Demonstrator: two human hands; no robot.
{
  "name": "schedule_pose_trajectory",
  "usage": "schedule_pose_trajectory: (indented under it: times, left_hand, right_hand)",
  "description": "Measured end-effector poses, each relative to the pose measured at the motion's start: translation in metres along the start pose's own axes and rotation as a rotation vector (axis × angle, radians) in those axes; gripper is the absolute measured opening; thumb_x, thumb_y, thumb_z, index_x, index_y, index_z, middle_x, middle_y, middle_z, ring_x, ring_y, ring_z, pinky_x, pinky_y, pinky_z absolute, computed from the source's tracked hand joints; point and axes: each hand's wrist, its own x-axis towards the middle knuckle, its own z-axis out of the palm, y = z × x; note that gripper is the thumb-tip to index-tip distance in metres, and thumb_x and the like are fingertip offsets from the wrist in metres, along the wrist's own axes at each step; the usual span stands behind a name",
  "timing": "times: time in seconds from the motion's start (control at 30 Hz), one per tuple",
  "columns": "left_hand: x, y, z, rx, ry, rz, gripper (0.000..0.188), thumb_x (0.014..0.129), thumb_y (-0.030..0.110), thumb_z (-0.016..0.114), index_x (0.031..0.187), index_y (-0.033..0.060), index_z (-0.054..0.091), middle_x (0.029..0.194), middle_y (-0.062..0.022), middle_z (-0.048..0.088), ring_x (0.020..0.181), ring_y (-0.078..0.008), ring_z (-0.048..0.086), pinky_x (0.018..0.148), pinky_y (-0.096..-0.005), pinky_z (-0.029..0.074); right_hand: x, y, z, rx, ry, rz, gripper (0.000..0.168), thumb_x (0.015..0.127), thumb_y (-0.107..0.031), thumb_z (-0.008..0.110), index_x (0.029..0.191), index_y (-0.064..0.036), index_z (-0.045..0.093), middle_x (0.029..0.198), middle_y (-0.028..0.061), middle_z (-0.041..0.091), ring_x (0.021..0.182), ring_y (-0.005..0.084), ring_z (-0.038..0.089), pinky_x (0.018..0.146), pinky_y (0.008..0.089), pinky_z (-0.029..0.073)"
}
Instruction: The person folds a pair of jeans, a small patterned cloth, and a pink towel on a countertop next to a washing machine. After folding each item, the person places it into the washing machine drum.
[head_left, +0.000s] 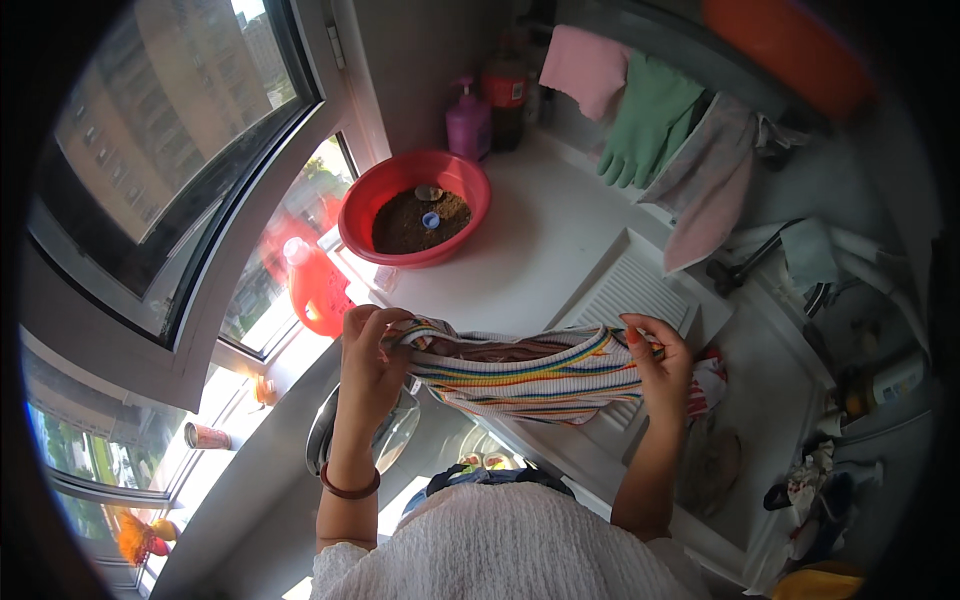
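A striped ribbed garment (525, 379), white with rainbow-coloured bands, is stretched between both hands in front of my body. My left hand (375, 360) pinches its left end, where the fabric is bunched. At the other end, my right hand (658, 367) grips the cloth between thumb and fingers. The upper edge gapes and shows a brownish inside. Below and behind the garment lies the ribbed washboard (630, 292) of a white laundry sink, partly covered by the cloth. Just past my right hand, a red-and-white cloth (706, 382) lies in the basin.
A red plastic basin (352, 202) of soil stands on the white counter (517, 262). A red detergent jug (319, 289) is by the window. Green rubber gloves (645, 120) and pink cloths (585, 67) hang at the back. An open window sash (247, 202) juts in from the left.
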Motion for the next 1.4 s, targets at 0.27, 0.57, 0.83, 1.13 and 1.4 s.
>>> schedule_pose_trajectory:
  times: [0.27,0.57,0.83,1.13,1.4]
  left_hand:
    - [0.028,-0.033,-0.018,-0.655,-0.301,-0.340,0.029,0.082,0.007,0.050,0.110,0.0056,0.046,0.101,-0.0093,0.053,0.092,-0.0169,0.053,0.078,-0.0304,0.045]
    - [0.034,-0.004,-0.016,-0.870,-0.578,-0.367,0.041,0.081,0.026,0.068,0.109,-0.0003,0.052,0.100,-0.0101,0.060,0.088,-0.0152,0.060,0.080,-0.0260,0.050]
    - [0.035,-0.049,-0.021,-1.083,-0.855,0.009,0.066,0.068,0.044,0.078,0.106,-0.0042,0.054,0.096,-0.0081,0.060,0.088,-0.0147,0.059,0.082,-0.0267,0.047]
    - [0.025,-0.030,0.033,-1.346,-0.411,-0.681,0.045,0.092,0.036,0.050,0.120,-0.0002,0.050,0.109,-0.0119,0.062,0.095,-0.0206,0.062,0.084,-0.0336,0.051]
    - [0.029,0.012,0.048,-1.140,-0.603,-0.400,0.039,0.095,0.031,0.046,0.116,-0.0018,0.050,0.101,-0.0037,0.061,0.093,-0.0078,0.058,0.082,-0.0250,0.049]
  right_hand:
    - [0.019,-0.008,-0.018,-0.207,-0.197,-0.378,0.020,0.078,-0.013,0.072,0.082,0.003,0.060,0.079,0.0041,0.050,0.065,0.0106,0.046,0.058,0.0251,0.038]
    - [0.036,-0.023,-0.008,0.294,0.082,-0.052,0.024,0.091,-0.024,0.058,0.084,-0.001,0.057,0.073,-0.0065,0.044,0.070,0.0021,0.036,0.064,0.0162,0.032]
    - [0.034,-0.033,-0.026,0.368,0.164,-0.104,0.021,0.087,-0.019,0.063,0.092,0.001,0.061,0.078,-0.0049,0.050,0.073,0.0021,0.041,0.069,0.0168,0.036]
    - [0.050,0.067,-0.009,-0.718,0.002,-0.066,0.025,0.082,-0.026,0.063,0.092,-0.004,0.064,0.083,0.0132,0.061,0.073,0.0305,0.060,0.066,0.0375,0.047]
    - [0.028,-0.025,0.054,-0.261,-0.344,-0.480,0.035,0.083,-0.022,0.064,0.113,-0.004,0.057,0.114,0.0113,0.056,0.108,0.0277,0.052,0.092,0.0362,0.039]
